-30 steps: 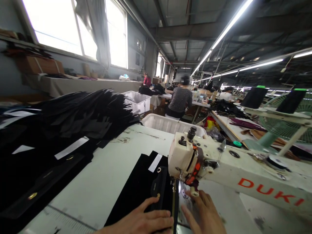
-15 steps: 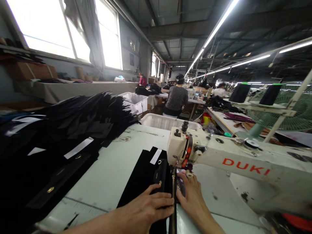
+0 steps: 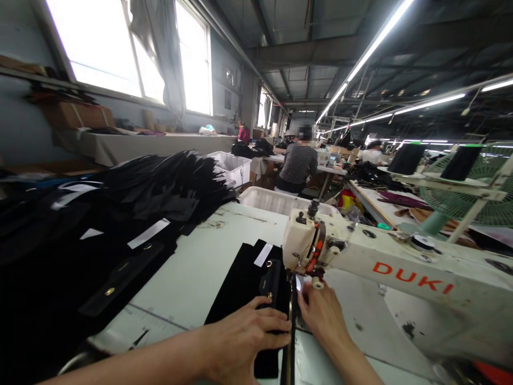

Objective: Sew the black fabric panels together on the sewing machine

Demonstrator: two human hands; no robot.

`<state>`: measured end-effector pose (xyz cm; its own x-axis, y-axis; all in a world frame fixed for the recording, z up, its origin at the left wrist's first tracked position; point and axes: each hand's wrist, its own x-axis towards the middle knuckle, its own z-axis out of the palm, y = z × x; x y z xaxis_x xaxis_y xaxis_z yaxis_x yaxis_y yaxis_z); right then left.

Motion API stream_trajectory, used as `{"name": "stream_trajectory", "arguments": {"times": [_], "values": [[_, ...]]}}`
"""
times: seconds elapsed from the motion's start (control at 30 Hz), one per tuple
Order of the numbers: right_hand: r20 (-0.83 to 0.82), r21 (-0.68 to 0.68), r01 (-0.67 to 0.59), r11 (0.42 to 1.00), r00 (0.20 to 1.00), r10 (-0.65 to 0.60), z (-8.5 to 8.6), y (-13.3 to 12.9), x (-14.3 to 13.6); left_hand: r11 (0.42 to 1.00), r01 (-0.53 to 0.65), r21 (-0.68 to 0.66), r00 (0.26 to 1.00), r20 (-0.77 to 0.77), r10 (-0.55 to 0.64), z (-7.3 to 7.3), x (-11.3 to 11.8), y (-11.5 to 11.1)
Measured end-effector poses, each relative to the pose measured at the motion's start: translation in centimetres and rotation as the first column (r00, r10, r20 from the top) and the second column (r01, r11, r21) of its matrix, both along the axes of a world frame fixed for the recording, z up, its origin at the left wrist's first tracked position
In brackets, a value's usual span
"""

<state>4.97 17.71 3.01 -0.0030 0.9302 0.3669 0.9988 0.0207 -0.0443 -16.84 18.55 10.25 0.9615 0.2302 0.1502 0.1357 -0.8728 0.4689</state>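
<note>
Fingers of the left hand (image 3: 248, 331) are extended over a black panel (image 3: 232, 283) at lower centre of the frame. The uppermost finger stands apart from the others and ends just beside a small gold fitting (image 3: 270, 295); the remaining fingers are close together, their tips at a long brass-coloured strip (image 3: 289, 363) edged in black. This hand lies palm down and is not clamped.

Fingers of the right hand (image 3: 324, 313) are bent and close together, to the right of the strip and directly below the sewing machine head (image 3: 302, 246). Whether they grip the strip's edge cannot be told.

The panel lies on the pale worktable (image 3: 192, 272), left of the machine head. It carries a dark tab (image 3: 269, 280) with a gold ring (image 3: 269, 263) at its upper end, and a white label strip (image 3: 263, 255) above the ring. The brass-coloured strip runs from beneath the machine head to the bottom edge of the frame. The machine arm (image 3: 412, 267) extends to the right edge and bears the red letters DUKI.

At left, a pile of black pieces (image 3: 164, 184) covers part of the worktable; a similar tab with a gold fitting (image 3: 109, 291) lies in front of it. A white bin (image 3: 272, 199) is positioned behind the worktable. At upper centre, a person in a grey top (image 3: 298, 164) sits facing away. Two black thread cones (image 3: 406, 159) stand at right, in front of a green fan (image 3: 444, 206).
</note>
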Motion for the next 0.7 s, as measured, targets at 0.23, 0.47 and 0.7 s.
{"name": "stream_trajectory", "arguments": {"times": [0.23, 0.47, 0.7], "values": [[0.027, -0.063, 0.004, 0.998, 1.000, -0.003, 1.0, 1.0, -0.1, 1.000, -0.009, 0.001, 1.000, 0.024, 0.009, -0.5, 0.1, -0.1], [0.015, -0.075, 0.024, 0.997, 1.000, -0.023, 1.0, 0.1, -0.6, 1.000, -0.025, 0.018, 0.999, -0.020, 0.026, -0.7, 0.3, -0.1], [-0.019, 0.014, 0.011, 1.000, 1.000, -0.011, -0.5, 5.1, 0.9, 1.000, -0.017, -0.006, 1.000, -0.005, 0.017, -1.4, 0.3, 0.1]]}}
